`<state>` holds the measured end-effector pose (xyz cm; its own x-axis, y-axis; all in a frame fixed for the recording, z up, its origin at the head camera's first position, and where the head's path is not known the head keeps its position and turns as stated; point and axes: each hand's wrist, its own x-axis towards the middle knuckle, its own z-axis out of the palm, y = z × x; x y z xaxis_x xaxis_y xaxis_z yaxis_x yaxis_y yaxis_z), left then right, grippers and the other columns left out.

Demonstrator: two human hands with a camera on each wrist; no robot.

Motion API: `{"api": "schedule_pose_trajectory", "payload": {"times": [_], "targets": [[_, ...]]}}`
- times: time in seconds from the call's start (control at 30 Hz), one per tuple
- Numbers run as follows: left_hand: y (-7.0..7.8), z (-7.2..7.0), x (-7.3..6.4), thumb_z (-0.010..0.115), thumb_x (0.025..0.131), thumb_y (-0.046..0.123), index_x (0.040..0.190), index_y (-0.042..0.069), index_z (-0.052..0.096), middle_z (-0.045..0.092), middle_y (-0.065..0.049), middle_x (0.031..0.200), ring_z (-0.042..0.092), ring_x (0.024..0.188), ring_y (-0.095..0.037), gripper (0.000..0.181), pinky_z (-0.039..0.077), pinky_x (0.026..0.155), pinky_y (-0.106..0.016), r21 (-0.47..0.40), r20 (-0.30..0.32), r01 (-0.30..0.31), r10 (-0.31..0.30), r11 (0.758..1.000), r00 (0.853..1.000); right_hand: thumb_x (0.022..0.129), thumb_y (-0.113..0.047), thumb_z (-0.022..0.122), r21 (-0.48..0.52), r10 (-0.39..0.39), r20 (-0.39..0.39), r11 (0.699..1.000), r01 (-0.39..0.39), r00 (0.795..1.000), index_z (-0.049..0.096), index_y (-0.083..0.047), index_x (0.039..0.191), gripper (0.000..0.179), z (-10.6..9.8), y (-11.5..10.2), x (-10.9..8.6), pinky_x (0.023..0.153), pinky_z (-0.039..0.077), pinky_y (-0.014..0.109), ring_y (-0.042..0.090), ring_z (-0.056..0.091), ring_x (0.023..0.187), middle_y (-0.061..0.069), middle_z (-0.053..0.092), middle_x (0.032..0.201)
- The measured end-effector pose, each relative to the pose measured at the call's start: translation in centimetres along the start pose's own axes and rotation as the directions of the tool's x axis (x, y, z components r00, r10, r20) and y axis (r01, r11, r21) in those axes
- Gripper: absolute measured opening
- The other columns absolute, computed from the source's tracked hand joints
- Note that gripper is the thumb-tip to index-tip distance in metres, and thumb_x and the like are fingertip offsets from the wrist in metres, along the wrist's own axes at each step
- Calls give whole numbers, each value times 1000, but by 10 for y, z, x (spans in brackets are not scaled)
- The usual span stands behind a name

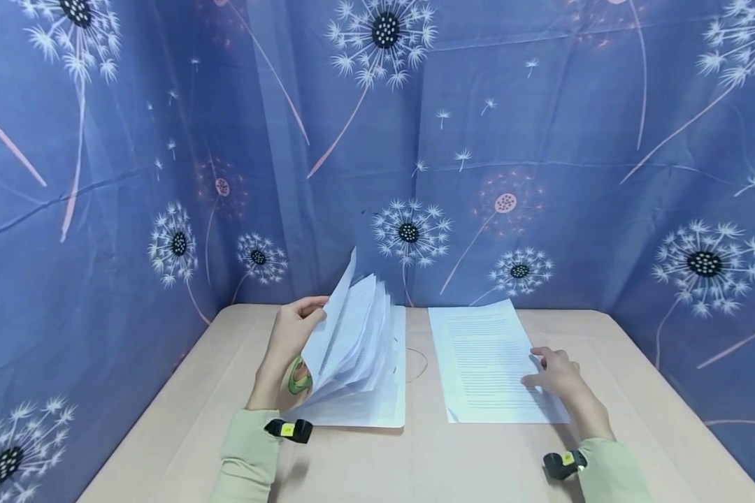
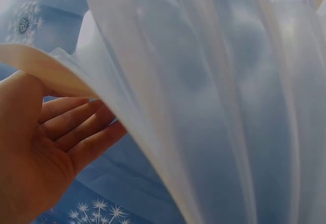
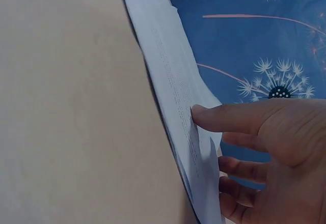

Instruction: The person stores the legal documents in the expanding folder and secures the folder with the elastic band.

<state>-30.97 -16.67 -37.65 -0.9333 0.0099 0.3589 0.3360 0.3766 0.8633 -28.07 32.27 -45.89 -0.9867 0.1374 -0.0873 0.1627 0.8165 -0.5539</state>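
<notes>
Left of centre on the table lies a folder of clear pockets, its leaves fanned up and a coloured picture showing on the cover. My left hand holds the cover and front leaves at their outer edge, thumb on one side and fingers on the other in the left wrist view. To the right lie printed sheets, a small corner turned at the near left. My right hand grips their right edge, thumb on the print and fingers at the side; in the right wrist view the sheets bend up near the thumb.
The light table has rounded back corners. Behind it and along both sides hangs a blue curtain with dandelion prints. Black wrist cameras sit on both green sleeves.
</notes>
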Motion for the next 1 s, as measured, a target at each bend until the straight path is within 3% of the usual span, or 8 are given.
{"api": "schedule_pose_trajectory", "payload": {"times": [0.23, 0.47, 0.6, 0.7, 0.9, 1.0], "targets": [[1, -1, 0, 60, 93, 17, 119, 14, 73, 76, -8, 102, 68, 90, -17, 29, 51, 80, -31, 2, 6, -11, 11, 1000, 1000, 84, -14, 74, 107, 42, 34, 993, -45, 999, 29, 9, 148, 83, 1, 4, 3, 88, 44, 53, 39, 54, 99, 35, 52, 118], [1, -3, -2, 61, 93, 16, 120, 14, 73, 76, -10, 104, 67, 90, -14, 30, 49, 78, -26, -2, -3, 1, -1, 1000, 1000, 86, -12, 71, 190, 85, 84, 977, -100, 993, 14, 7, 154, 91, 0, 7, 3, 99, 38, 61, 51, 47, 118, 41, 39, 136], [0, -4, -1, 62, 92, 15, 120, 13, 73, 76, -11, 104, 67, 89, -13, 30, 49, 78, -25, -7, -10, -3, 3, 1000, 1000, 88, -8, 67, 207, 13, 61, 978, -25, 998, 26, 15, 148, 76, -3, 11, 2, 84, 48, 48, 41, 57, 100, 37, 51, 120], [-1, -4, 0, 62, 92, 15, 119, 13, 73, 76, -12, 103, 67, 87, -11, 30, 49, 76, -23, -14, -12, -1, 1, 1000, 1000, 89, -8, 65, 188, -26, 34, 982, 19, 999, 37, 19, 140, 63, -5, 13, 1, 73, 48, 37, 31, 59, 88, 31, 56, 107], [2, -5, 0, 62, 92, 10, 120, 8, 73, 75, -17, 104, 63, 79, -6, 30, 47, 71, -19, -47, -15, 18, -18, 999, 1000, 92, -12, 63, 172, -26, 17, 985, 23, 1000, 41, 19, 136, 58, -9, 19, 0, 84, 49, 46, 41, 58, 102, 39, 52, 121], [14, -8, -4, 61, 93, 7, 122, 3, 70, 74, -21, 105, 62, 79, -3, 32, 46, 71, -18, -42, -3, 21, -22, 999, 1000, 94, -14, 62, 192, -33, 15, 981, 29, 999, 42, 18, 136, 57, -9, 22, 0, 88, 47, 48, 42, 56, 106, 39, 51, 125]]}}
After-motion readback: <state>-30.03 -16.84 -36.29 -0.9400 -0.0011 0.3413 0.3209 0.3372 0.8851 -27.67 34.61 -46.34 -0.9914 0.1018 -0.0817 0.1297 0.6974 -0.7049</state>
